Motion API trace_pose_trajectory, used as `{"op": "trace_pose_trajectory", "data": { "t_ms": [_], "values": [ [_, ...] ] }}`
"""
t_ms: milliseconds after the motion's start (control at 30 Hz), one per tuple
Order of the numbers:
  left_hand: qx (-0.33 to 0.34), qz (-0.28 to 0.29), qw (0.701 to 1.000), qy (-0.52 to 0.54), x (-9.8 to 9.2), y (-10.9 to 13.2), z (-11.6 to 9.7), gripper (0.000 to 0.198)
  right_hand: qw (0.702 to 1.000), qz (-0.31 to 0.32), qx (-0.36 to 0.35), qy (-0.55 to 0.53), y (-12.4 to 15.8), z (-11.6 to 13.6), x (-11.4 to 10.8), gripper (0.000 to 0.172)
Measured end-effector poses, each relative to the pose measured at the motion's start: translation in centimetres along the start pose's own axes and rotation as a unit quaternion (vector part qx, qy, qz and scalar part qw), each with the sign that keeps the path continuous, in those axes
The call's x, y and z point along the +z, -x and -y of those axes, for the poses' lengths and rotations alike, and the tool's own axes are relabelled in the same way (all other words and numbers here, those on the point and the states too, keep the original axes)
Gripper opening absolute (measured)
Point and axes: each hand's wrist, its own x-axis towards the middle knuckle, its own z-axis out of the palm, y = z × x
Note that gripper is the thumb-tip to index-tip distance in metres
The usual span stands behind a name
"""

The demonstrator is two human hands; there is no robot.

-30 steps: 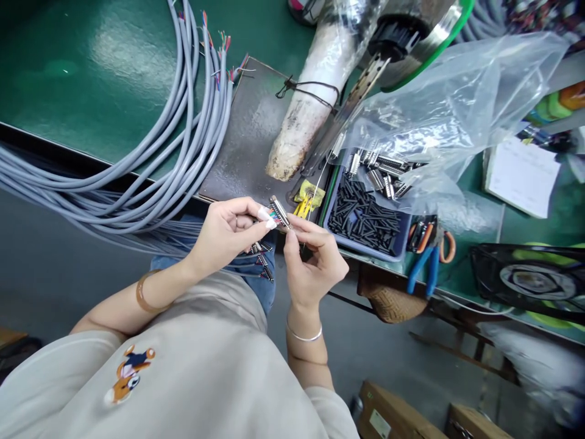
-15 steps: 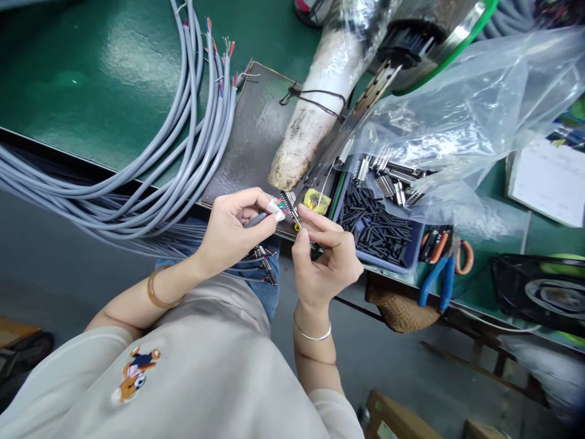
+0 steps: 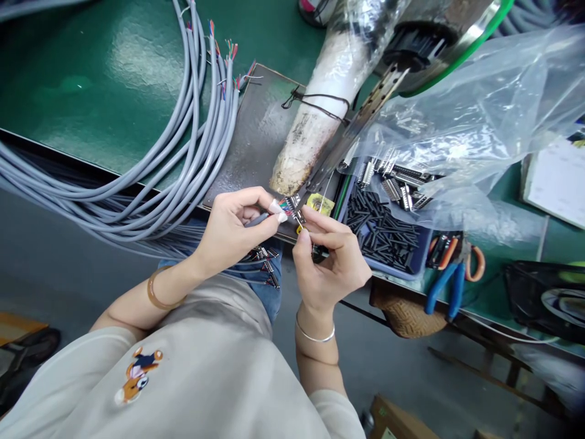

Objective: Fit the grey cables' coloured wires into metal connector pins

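Note:
My left hand (image 3: pixel 237 225) is closed in a pinch on the end of a grey cable (image 3: pixel 259 219), with white coverings on its thumb and fingertip. Coloured wires fan out of that end toward a metal multi-pin connector (image 3: pixel 297 210). Close against the connector, my right hand (image 3: pixel 331 256) pinches a thin, pale, wire-like piece (image 3: pixel 300 226) between thumb and forefinger. Just above the connector slants the dark tip end of a soldering iron (image 3: pixel 361 122). Whether the wires are joined to the pins is too small to tell.
A bundle of grey cables (image 3: pixel 189 122) curves over the bench at left. A white wrapped tube (image 3: pixel 311 128) stands above the dark board (image 3: pixel 256 131). At right are a blue tray (image 3: pixel 423 256) of black sleeves, loose connectors (image 3: pixel 402 183), a plastic bag (image 3: pixel 475 116) and blue-handled pliers (image 3: pixel 445 286).
The connector has turned slightly between my hands, and my right hand has shifted a little to the right. The bench things also sit slightly farther right in the view. Both pinches hold.

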Motion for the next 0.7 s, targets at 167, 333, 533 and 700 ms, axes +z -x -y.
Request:
{"op": "trace_pose_trajectory", "data": {
  "t_ms": [167,333,533,700],
  "values": [
    [-0.006,-0.001,1.0,-0.022,0.0,0.0,-0.1,0.013,1.0,0.003,0.002,0.027,-0.1,0.0,-0.1,0.011],
    [0.024,0.006,0.999,-0.029,0.1,0.2,-0.6,0.01,0.998,-0.016,-0.022,0.052,-0.8,0.5,-0.2,0.014],
    [0.012,0.021,0.999,-0.023,-0.3,0.0,-0.6,0.009,0.995,-0.021,-0.049,0.08,-0.5,0.5,-0.2,0.015],
    [-0.042,0.049,0.998,-0.023,-0.6,-0.1,0.1,0.011,0.99,0.014,-0.079,0.113,0.2,0.1,-0.3,0.015]
  ]
}}
